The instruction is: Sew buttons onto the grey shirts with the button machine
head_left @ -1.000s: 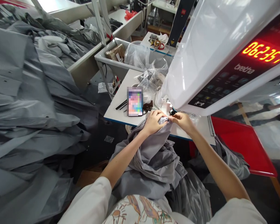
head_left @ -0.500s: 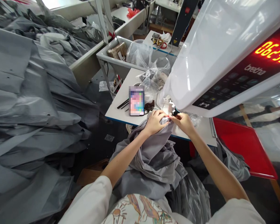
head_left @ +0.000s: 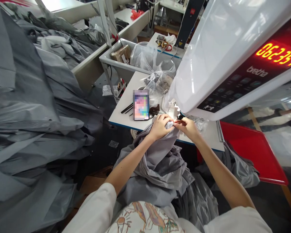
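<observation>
Grey fabric runs from my lap up to the front of a white machine with a lit red number display. My left hand is closed on the upper edge of this fabric, close under the machine's head. Just right of it, my right hand pinches at the same edge, with thumb and index finger together near the black-tipped machine part. What exactly lies between the right fingertips is too small to make out. Both hands are at the front edge of the white table.
A phone with a blurred screen stands left of my hands, beside dark sticks. Behind are clear plastic bags and a grey trough. Grey fabric is heaped at left; a red stool is at right.
My right hand has shifted slightly left and down at the fabric edge. A red spot between the fingertips is less visible. The last displayed digits now show further left.
</observation>
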`<state>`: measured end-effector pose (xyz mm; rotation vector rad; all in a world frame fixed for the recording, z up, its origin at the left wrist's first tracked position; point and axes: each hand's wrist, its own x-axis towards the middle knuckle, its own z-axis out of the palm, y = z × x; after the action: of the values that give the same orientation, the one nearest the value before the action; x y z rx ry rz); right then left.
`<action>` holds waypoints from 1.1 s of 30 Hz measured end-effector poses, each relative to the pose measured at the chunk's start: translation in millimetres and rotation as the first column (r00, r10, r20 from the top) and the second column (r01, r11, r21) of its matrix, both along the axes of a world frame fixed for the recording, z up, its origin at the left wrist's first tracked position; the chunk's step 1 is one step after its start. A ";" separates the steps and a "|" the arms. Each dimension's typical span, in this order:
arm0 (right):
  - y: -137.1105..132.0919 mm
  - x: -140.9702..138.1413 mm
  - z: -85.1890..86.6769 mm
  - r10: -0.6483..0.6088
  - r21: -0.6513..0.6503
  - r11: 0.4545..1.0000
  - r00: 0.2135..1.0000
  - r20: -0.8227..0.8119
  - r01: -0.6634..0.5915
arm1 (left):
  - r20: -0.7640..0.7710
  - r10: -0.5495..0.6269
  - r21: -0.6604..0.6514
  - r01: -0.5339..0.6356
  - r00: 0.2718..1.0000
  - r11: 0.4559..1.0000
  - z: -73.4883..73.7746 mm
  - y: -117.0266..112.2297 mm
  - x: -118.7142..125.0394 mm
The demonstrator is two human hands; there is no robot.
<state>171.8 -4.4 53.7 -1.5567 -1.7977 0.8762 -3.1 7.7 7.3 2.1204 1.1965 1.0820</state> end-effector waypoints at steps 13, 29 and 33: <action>-41.7 -8.9 -19.0 -0.064 0.517 0.844 0.932 0.357 -0.140 | -0.027 -0.008 -0.004 0.007 1.000 1.000 -0.5 -0.7 -0.3; -32.8 -4.4 -40.2 -0.168 0.442 0.897 0.943 0.288 0.025 | -0.044 -0.018 0.046 0.020 0.999 0.999 -2.4 -0.2 -0.5; -30.5 -2.8 -46.7 -0.135 0.355 0.933 0.976 0.172 0.066 | -0.062 -0.016 0.043 0.019 0.998 0.999 -2.9 0.1 -0.7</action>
<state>169.0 -34.9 7.0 -1.5242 -1.8657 0.3405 -3.8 7.7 4.4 2.2082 1.1896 1.0518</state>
